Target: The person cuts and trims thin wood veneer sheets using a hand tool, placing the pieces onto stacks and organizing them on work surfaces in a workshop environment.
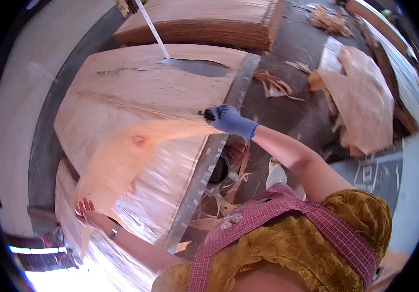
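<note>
Holds over table (pixel 196 187) one veneer (pixel 114 160), apparently taken up but not yet laid flat, clamped in left hand (pixel 91 216) and right hand (pixel 229 120).

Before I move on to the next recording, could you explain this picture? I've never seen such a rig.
There is no machine: these are a person's hands, seen from a wide fisheye camera on their head, looking down, so straight edges bend. The left hand is ungloved; the right hand wears a blue glove. A thin, pale wood sheet stretches between them: the right holds its narrow end, the left is at its wider end. Below, larger sheets lie on a grey-edged surface. A thick stack stands beyond, and scraps litter the floor.
</note>
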Demonstrator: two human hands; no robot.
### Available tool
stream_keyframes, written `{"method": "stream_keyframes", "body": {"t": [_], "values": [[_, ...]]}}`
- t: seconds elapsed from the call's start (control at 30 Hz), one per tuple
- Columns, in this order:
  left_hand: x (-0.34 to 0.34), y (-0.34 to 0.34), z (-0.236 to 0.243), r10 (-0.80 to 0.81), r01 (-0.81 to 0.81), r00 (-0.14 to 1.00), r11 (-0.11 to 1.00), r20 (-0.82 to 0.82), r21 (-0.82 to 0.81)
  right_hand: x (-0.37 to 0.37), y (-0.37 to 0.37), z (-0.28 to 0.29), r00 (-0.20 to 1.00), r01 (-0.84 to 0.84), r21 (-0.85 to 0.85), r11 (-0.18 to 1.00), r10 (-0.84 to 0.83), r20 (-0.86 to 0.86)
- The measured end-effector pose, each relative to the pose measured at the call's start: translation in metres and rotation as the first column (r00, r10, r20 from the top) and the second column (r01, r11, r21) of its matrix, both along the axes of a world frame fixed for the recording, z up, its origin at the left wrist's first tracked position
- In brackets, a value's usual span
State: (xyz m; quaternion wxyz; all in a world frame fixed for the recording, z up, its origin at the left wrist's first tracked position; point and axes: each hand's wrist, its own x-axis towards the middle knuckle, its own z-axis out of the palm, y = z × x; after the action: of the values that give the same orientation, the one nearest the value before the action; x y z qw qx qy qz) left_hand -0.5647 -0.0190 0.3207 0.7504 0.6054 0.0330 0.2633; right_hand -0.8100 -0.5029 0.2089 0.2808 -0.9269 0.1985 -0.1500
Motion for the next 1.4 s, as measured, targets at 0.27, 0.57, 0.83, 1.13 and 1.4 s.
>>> {"method": "stream_keyframes", "body": {"t": [0.27, 0.57, 0.83, 1.13, 1.4], "values": [[-0.090, -0.201, 0.026, 0.723, -0.189, 0.648, -0.152, 0.239, 0.970, -0.063, -0.111, -0.014, 0.933, -0.326, 0.160, 0.932, 0.290, 0.214], [-0.224, -0.656, 0.124, -0.983, 0.573, 0.152, 0.171, 0.101, 0.802, -0.247, -0.304, -0.092, 0.959, 0.221, 0.428, 0.876, -0.116, -0.257], [-0.345, -0.916, 0.164, -0.705, 0.705, -0.506, -0.007, 0.497, 0.709, -0.388, -0.413, -0.096, 0.716, 0.656, 0.459, 0.599, -0.686, -0.129], [-0.457, -1.108, 0.174, -0.455, 0.614, -0.750, -0.213, 0.479, 0.760, -0.504, -0.475, -0.061, 0.207, 0.941, 0.335, 0.052, -0.872, -0.445], [-0.583, -1.231, 0.159, -0.448, 0.457, -0.839, -0.274, 0.308, 0.846, -0.665, -0.608, -0.147, -0.148, 0.980, 0.033, -0.195, -0.836, -0.529]]}}
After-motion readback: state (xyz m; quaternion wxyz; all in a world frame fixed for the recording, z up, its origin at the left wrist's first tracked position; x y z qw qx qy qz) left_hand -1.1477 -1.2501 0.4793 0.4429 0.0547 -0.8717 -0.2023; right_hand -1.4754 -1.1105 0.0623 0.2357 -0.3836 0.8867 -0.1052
